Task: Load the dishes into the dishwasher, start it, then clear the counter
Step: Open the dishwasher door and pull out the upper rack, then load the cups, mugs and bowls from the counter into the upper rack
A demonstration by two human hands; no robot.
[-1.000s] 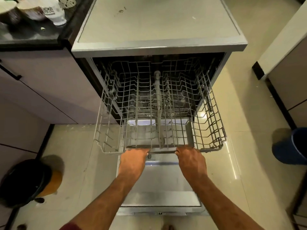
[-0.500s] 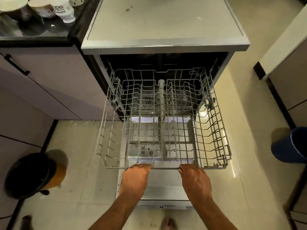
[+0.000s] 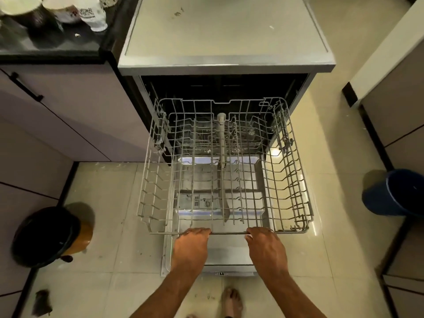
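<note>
Both hands are on the front rail: the left hand point(image 3: 191, 245) curls its fingers over the wire at about seven o'clock of the rack, the right hand point(image 3: 266, 246) does the same at about five o'clock, knuckles up, each one wrapped round that bar with nothing else in it. The upper rack point(image 3: 223, 171) sits drawn far out of the dishwasher point(image 3: 226, 67), hanging over the open door point(image 3: 229, 253) below, its back edge just at the mouth of the dark tub at twelve o'clock. It looks bare, no dishes in it that I can see, so I'd call it light and easy to roll; the coated wire is stiff but springy, and the front bar between the two hands is the sensible place to take hold, evenly, so it doesn't rack sideways on its runners. The spray arm point(image 3: 222, 166) running down the middle is plastic and not something to tug on. The dishes point(image 3: 68, 12) wait on the dark counter point(image 3: 46, 49) at ten o'clock, bowls and a white cup bunched together; those will likely be ceramic, heavier, breakable, and possibly slick, best lifted one at a time by the rim or body. A black bin point(image 3: 46, 237) stands at eight o'clock on the floor, a blue bucket point(image 3: 394, 193) at three o'clock
</note>
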